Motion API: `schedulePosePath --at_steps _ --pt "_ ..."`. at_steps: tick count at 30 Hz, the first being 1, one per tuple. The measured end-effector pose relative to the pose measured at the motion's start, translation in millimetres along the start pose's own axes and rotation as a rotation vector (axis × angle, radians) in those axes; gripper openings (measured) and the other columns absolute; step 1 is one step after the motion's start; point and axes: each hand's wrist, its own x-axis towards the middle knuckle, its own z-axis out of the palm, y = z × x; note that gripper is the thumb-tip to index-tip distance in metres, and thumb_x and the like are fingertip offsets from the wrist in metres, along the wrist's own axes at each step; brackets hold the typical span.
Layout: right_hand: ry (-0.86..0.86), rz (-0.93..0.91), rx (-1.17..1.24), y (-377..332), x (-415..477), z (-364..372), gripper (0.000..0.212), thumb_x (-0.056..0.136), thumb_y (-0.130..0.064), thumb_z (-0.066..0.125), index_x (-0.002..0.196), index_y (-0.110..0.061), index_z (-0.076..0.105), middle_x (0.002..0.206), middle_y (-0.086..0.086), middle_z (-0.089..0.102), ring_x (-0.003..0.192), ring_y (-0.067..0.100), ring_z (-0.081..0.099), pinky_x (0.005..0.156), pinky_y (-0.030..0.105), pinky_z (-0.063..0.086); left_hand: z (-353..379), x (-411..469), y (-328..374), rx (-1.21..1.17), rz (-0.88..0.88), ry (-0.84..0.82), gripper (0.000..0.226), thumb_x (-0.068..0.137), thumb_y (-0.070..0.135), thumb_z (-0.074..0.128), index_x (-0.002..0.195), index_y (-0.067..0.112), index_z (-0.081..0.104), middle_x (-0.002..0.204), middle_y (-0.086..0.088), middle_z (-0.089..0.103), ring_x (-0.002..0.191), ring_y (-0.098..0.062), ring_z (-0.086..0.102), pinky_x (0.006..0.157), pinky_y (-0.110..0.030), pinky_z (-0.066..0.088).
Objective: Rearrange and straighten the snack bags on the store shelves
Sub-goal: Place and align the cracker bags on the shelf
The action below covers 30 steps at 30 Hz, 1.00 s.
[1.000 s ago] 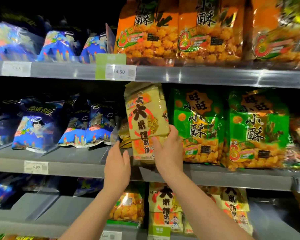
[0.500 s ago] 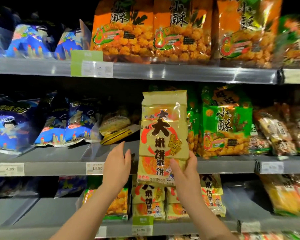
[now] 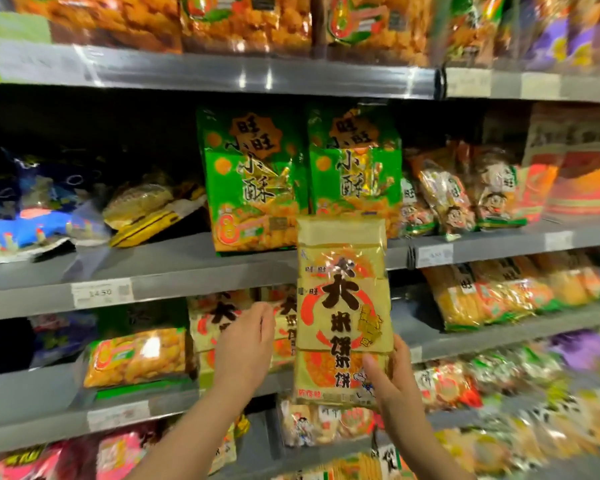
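Observation:
My right hand (image 3: 394, 386) grips the lower right corner of a tall yellow rice-cracker bag (image 3: 342, 299) with a red circle and black characters, holding it upright in front of the shelves. My left hand (image 3: 245, 344) hovers open just left of the bag, fingers straight, not touching it. Behind my left hand, on the lower shelf, stand matching yellow rice-cracker bags (image 3: 219, 323). Two green snack bags (image 3: 253, 181) stand upright on the middle shelf above. A slumped yellow bag (image 3: 142, 216) lies tilted to their left.
Blue bags (image 3: 25, 216) lie flat at the middle shelf's left. An orange puff bag (image 3: 136, 355) sits on the lower shelf left. Orange bags (image 3: 243, 19) fill the top shelf. Mixed cracker packs (image 3: 465, 192) crowd the right. A grey shelf edge (image 3: 187, 282) carries price labels.
The yellow bag has come down and rightwards in my right hand, from in front of the middle shelf to the lower shelf level. My view has shifted right and down; the left hand followed.

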Motion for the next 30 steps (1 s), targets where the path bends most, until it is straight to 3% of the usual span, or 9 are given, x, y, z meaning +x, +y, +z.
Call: schedulePosePath --at_steps 2,4,8,10,15,20,23,25,30 --pt "0.019 0.095 0.115 10.1 -11.3 -21.2 0.04 0.085 -0.019 0.063 0.121 -0.027 0.048 0.11 0.004 0.066 0.097 0.022 0.066 0.077 0.041 0.057 0.0 -2.4 -0.3 0.023 -0.012 0.001 0.023 0.098 0.025 0.038 0.089 0.018 0.058 0.077 0.0 0.062 0.07 -0.019 0.057 0.055 -0.031 0.037" --pt "0.051 0.123 0.164 18.2 -17.9 -35.3 0.04 0.08 -0.024 0.069 0.114 -0.029 0.051 0.105 0.004 0.066 0.092 0.023 0.067 0.065 0.035 0.058 -9.5 5.9 -3.0 0.06 -0.015 0.045 0.022 0.097 0.024 0.038 0.092 0.017 0.058 0.078 -0.001 0.062 0.069 -0.02 0.057 0.055 -0.03 0.036" --pt "0.057 0.131 0.176 29.3 -17.8 -41.3 0.051 0.076 -0.036 0.071 0.12 -0.028 0.047 0.111 0.004 0.061 0.094 0.024 0.065 0.062 0.029 0.057 -39.2 37.4 -11.4 0.134 -0.042 0.141 0.026 0.098 0.024 0.037 0.106 0.012 0.058 0.079 0.002 0.056 0.068 -0.016 0.049 0.059 -0.03 0.033" --pt "0.03 0.149 0.196 34.7 -15.5 -38.9 0.071 0.064 -0.044 0.078 0.124 -0.027 0.045 0.111 0.004 0.064 0.095 0.025 0.067 0.064 0.032 0.058 -50.3 48.5 -14.2 0.146 -0.025 0.157 0.026 0.098 0.024 0.037 0.107 0.012 0.058 0.082 0.0 0.059 0.07 -0.018 0.051 0.058 -0.031 0.034" --pt "0.077 0.16 0.225 54.1 -12.1 -34.4 0.035 0.09 -0.004 0.049 0.118 -0.025 0.045 0.108 0.007 0.063 0.092 0.025 0.064 0.057 0.027 0.058 -47.0 48.7 -17.3 0.166 0.019 0.122 0.027 0.098 0.025 0.036 0.106 0.013 0.058 0.079 -0.001 0.063 0.067 -0.019 0.057 0.055 -0.032 0.038" --pt "0.131 0.162 0.162 79.6 -8.0 -41.6 0.039 0.094 -0.011 0.046 0.124 -0.035 0.043 0.109 0.006 0.062 0.09 0.024 0.063 0.067 0.03 0.056 -1.7 25.5 -7.2 0.114 0.058 0.028 0.023 0.097 0.023 0.039 0.103 0.013 0.059 0.078 0.0 0.061 0.067 -0.017 0.054 0.055 -0.032 0.038" --pt "0.118 0.16 0.128 88.0 -5.7 -48.9 0.044 0.093 -0.015 0.049 0.132 -0.035 0.039 0.119 0.001 0.06 0.106 0.018 0.061 0.083 0.036 0.053 26.2 16.4 0.0 0.068 0.073 -0.019 0.024 0.097 0.023 0.04 0.102 0.013 0.061 0.075 0.002 0.061 0.066 -0.017 0.055 0.055 -0.032 0.041" --pt "0.116 0.147 0.107 91.9 -5.2 -53.8 0.049 0.093 -0.017 0.049 0.137 -0.031 0.035 0.122 -0.001 0.058 0.108 0.013 0.059 0.083 0.031 0.052 41.8 10.5 4.8 0.059 0.081 -0.05 0.026 0.098 0.024 0.038 0.102 0.012 0.061 0.076 -0.001 0.062 0.065 -0.019 0.056 0.055 -0.034 0.043" --pt "0.114 0.135 0.1 95.6 -6.0 -63.0 0.037 0.094 -0.017 0.048 0.126 -0.035 0.042 0.115 -0.005 0.062 0.101 0.006 0.063 0.077 0.023 0.054 72.1 -1.3 15.7 0.101 0.077 -0.138 0.027 0.098 0.026 0.035 0.097 0.014 0.059 0.07 -0.001 0.061 0.058 -0.016 0.054 0.051 -0.032 0.041"
